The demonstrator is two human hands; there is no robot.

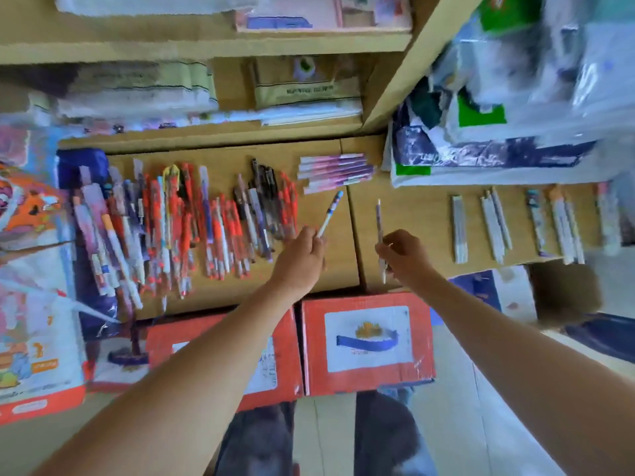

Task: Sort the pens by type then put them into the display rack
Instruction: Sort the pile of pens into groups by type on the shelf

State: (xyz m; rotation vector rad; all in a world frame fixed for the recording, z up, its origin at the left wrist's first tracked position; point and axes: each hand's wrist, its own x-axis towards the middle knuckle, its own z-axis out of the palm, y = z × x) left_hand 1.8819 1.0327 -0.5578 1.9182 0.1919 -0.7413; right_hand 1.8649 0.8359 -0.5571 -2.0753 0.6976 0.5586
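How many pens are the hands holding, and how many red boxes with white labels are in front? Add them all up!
Pens held: 2, the blue-tipped pen in the left hand and the thin purple pen in the right hand
Red boxes: 2, the left red box and the right red box
Total: 4

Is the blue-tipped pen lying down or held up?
Held up: the left hand grips the blue-tipped pen by its lower end, tip slanting upward.
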